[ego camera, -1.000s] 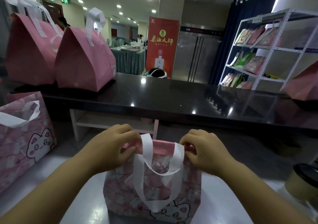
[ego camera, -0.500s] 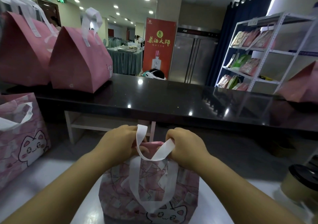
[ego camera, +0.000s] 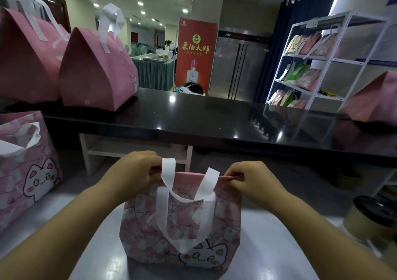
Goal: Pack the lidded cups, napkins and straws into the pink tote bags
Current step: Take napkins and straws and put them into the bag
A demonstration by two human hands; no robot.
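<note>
The pink tote bag (ego camera: 182,226) stands upright at six o'clock in the view, on the white table (ego camera: 268,254), its cat face turned toward the camera. Both hands are on it. The left hand (ego camera: 133,172) has its fingers curled over the bag's top edge at ten o'clock of the bag. The right hand (ego camera: 251,178) pinches the same edge at two o'clock, thumb and fingers closed on the fabric. Between them the pink rim runs straight across. The white handles (ego camera: 169,196) loop between the hands, one strap sticking up by the left hand, the other drooping down the front panel.

At three o'clock of the bag, near the table's edge, sits a lidded cup (ego camera: 369,219), tan with a dark lid, touched by no hand. At nine o'clock stands a second cat-print tote (ego camera: 28,172), its white handle flopped over the top.

Beyond, from nine to three o'clock, runs the black counter (ego camera: 214,118). On it at ten o'clock stand a nearer pink bag (ego camera: 96,71) and a farther pink bag (ego camera: 23,60), tops peaked shut; a third pink bag (ego camera: 376,101) stands at three o'clock. At twelve o'clock is a red banner (ego camera: 195,54), and at two o'clock a white shelf rack (ego camera: 322,64).
</note>
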